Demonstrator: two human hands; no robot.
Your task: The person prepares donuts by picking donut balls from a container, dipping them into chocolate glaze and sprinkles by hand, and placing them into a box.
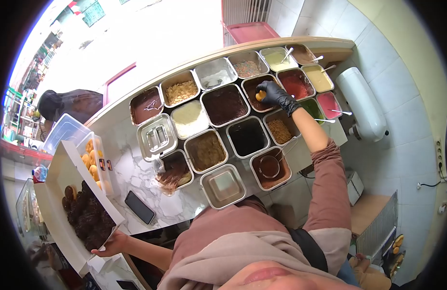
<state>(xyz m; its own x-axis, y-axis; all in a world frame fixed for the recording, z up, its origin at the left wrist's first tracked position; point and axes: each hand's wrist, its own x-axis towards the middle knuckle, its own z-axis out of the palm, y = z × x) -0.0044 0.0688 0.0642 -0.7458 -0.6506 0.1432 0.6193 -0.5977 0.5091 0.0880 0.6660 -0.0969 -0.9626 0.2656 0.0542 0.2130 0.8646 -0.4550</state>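
Note:
My right hand (280, 96), in a black glove, pinches a small golden doughnut (260, 96) over a metal tin of dark brown chocolate (251, 88). The glove hides part of the doughnut, and I cannot tell if it touches the chocolate. At the lower left, my bare left hand (111, 243) grips the near corner of a long white cardboard box (64, 220). Inside that box lie several dark doughnuts (90, 217) covered in chocolate sprinkles. Next to the right hand stands a tin of red glaze (297, 83).
Several topping tins fill the counter, including almond flakes (182, 92), dark sprinkles (225, 104) and a lidded tin (157, 137). A ladle (269, 166) rests in a front chocolate tin. Plain doughnuts sit in a plastic tub (101, 164). A phone (140, 207) lies on the marble counter (122, 145).

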